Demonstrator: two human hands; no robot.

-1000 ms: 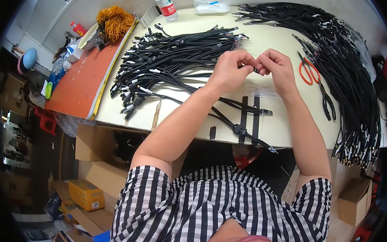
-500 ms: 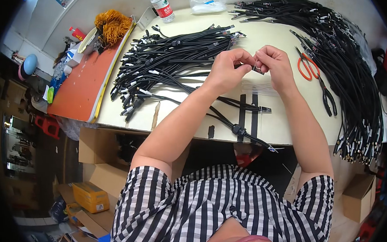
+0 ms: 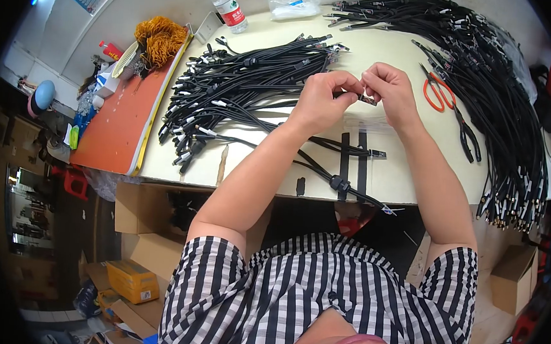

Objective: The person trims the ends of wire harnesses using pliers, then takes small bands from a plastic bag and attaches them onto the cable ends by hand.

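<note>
My left hand (image 3: 324, 100) pinches a black cable close to its metal-tipped connector (image 3: 368, 101), which sticks out past the fingertips. Right beside it, my right hand (image 3: 391, 96) has thumb and forefinger pressed together just above the connector; whatever they grip is too small to make out. Beneath the hands lie thin clear strips (image 3: 370, 125) on the pale table. Nearer my body, another cable connector (image 3: 377, 154) and a cable with a black lump (image 3: 339, 184) rest across two dark stripes.
A large heap of black cables (image 3: 243, 82) lies to the left, another bundle (image 3: 511, 136) curves along the right. Orange-handled scissors (image 3: 439, 94) and black-handled pliers (image 3: 465, 136) sit right of my hands. A water bottle (image 3: 227, 6) and plastic bag (image 3: 291, 3) stand behind.
My right hand has shifted very slightly up and left, and more of the connector shows. My left hand keeps its pinch on the cable.
</note>
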